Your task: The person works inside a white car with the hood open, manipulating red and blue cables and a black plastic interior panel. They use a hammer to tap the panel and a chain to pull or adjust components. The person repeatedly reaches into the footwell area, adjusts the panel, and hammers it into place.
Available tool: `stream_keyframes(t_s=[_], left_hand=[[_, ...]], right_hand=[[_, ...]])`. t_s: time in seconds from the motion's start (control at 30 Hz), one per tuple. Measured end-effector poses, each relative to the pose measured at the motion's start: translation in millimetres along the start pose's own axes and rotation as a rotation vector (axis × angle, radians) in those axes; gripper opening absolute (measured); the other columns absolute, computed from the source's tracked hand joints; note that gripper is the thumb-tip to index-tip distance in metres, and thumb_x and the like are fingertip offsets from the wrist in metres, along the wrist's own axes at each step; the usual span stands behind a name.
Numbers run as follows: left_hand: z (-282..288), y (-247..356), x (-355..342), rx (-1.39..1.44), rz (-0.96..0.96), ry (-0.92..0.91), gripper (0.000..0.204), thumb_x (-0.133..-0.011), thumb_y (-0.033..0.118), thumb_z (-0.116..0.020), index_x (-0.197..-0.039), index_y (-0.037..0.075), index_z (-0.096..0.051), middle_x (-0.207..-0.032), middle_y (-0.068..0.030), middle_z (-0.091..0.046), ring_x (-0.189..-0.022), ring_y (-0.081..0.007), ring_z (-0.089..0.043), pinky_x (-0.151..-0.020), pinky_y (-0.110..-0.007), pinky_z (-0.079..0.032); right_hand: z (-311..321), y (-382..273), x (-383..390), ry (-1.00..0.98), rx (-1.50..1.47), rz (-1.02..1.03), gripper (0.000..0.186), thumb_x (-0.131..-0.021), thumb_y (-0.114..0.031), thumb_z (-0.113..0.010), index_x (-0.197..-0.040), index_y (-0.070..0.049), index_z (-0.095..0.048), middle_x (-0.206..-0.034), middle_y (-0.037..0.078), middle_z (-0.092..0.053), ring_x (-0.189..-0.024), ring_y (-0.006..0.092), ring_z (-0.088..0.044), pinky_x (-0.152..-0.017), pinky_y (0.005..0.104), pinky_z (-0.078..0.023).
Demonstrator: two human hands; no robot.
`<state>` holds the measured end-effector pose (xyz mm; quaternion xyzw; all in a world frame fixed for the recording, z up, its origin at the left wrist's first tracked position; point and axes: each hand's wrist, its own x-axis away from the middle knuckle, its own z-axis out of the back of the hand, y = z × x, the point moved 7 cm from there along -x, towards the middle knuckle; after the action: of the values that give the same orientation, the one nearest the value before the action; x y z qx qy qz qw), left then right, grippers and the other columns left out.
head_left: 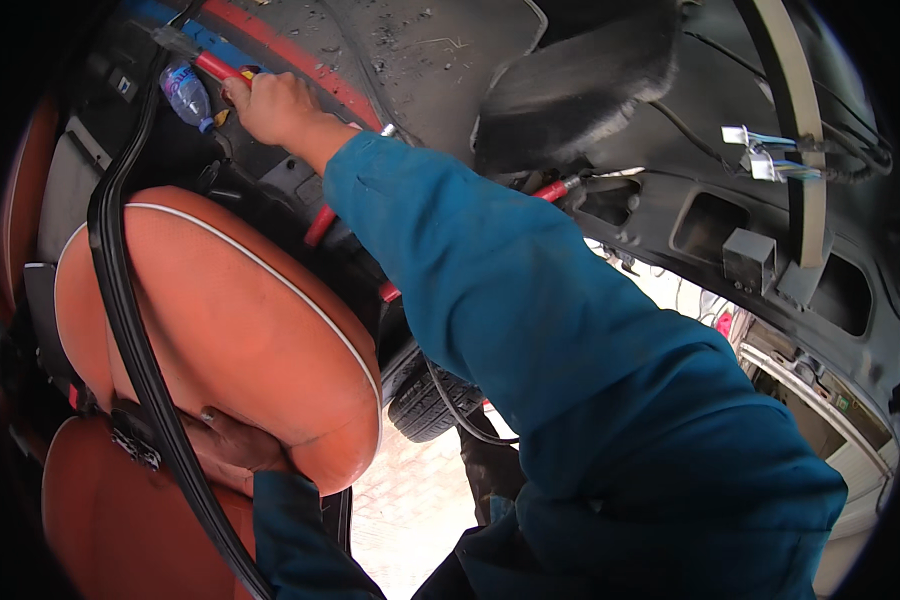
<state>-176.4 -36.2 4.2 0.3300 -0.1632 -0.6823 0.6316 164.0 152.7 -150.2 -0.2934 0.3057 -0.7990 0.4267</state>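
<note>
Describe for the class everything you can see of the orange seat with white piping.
The seat is a broad, rounded orange piece, leather-like in look, slanting across the left of the view. White piping traces its edge; faint creases mark its lower end. A black rubber-like strip passes in front of its left part. The left hand lies against its lower part; whether it grips is unclear.

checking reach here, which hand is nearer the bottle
Right. The right hand, on a red handle, is just to the right of the bottle; the left hand is well below it in the picture, at the orange seat.
</note>
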Motion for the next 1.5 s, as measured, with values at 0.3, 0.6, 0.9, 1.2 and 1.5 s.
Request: stream_keyframes(t_s=[0.3, 0.6, 0.9, 1.2, 1.5], left_hand=[[10.7, -12.8, 7.8, -0.167, 0.036, 0.017, 0.083, -0.116, 0.058, -0.042, -0.162, -0.011, -0.043, -0.164, -0.0374, -0.045, -0.148, -0.0476, -0.051, -0.125, -0.051, -0.039], [11.3, -8.4, 4.2, -0.160, 0.081, 0.023, 0.084, -0.115, 0.056, -0.039, -0.158, -0.016, -0.045, -0.155, -0.0419, -0.051, -0.141, -0.0510, -0.056, -0.120, -0.050, -0.044], [15.6, 1.8, -1.0, -0.270, 0.088, -0.027, 0.094, -0.113, 0.070, -0.037, -0.160, -0.011, -0.047, -0.152, -0.0380, -0.056, -0.134, -0.0526, -0.061, -0.112, -0.057, -0.050], [12.6, 15.0, 4.5, -0.064, 0.088, -0.020, 0.089, -0.114, 0.066, -0.042, -0.159, -0.010, -0.049, -0.155, -0.0355, -0.055, -0.136, -0.0457, -0.063, -0.110, -0.052, -0.052], [16.9, -9.3, 7.0, -0.224, 0.085, 0.045, 0.087, -0.113, 0.063, -0.044, -0.157, -0.012, -0.050, -0.146, -0.0415, -0.060, -0.131, -0.0531, -0.063, -0.114, -0.052, -0.050]], right_hand=[[-11.7, 4.1, -10.6, -0.049, 0.073, -0.047, 0.075, -0.110, -0.064, -0.046, -0.123, 0.003, -0.078, -0.121, 0.035, -0.075, -0.119, 0.0504, -0.071, -0.107, 0.0562, -0.055], [34.9, -18.8, 51.0, 0.228, -0.082, 0.291, 0.061, -0.109, -0.060, -0.056, -0.102, -0.002, -0.075, -0.088, 0.030, -0.075, -0.089, 0.0534, -0.073, -0.082, 0.0610, -0.059], [24.5, -15.9, 25.6, 0.189, -0.100, 0.225, 0.065, -0.107, -0.062, -0.057, -0.105, 0.000, -0.078, -0.091, 0.030, -0.077, -0.090, 0.0522, -0.075, -0.085, 0.0596, -0.060], [15.6, -14.3, 6.9, 0.020, -0.060, 0.058, 0.070, -0.107, -0.063, -0.055, -0.113, 0.003, -0.080, -0.113, 0.033, -0.077, -0.112, 0.0525, -0.073, -0.100, 0.0599, -0.056], [-18.7, -2.1, -25.0, -0.095, 0.088, -0.016, 0.080, -0.109, -0.068, -0.045, -0.120, 0.003, -0.080, -0.130, 0.032, -0.074, -0.125, 0.0490, -0.070, -0.110, 0.0593, -0.053]])
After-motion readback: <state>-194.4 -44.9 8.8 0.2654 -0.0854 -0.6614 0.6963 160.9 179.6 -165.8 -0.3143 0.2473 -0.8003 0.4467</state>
